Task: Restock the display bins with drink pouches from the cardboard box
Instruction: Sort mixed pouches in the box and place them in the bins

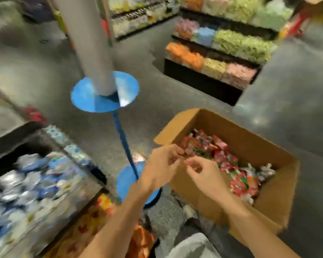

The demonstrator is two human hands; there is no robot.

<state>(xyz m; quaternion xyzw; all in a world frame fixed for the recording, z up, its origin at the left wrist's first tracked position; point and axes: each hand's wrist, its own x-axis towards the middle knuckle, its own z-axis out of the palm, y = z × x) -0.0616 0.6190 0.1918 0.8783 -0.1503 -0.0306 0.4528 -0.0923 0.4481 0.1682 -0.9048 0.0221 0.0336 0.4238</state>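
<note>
An open cardboard box stands on the floor at the right, holding several red and green drink pouches. My left hand hovers over the box's near-left corner, its curled fingertips at a red pouch; motion blur hides whether it grips it. My right hand is just beside it above the pouches, fingers loosely curled, with nothing visible in them. At the left, a display bin is filled with blue and silver pouches. Below it, a bin with orange pouches shows.
A grey pillar on a blue round base stands ahead on the left. A blue pole rises from a second blue base between the bins and the box. Shelves of coloured goods are behind. My grey-trousered knee is at the bottom.
</note>
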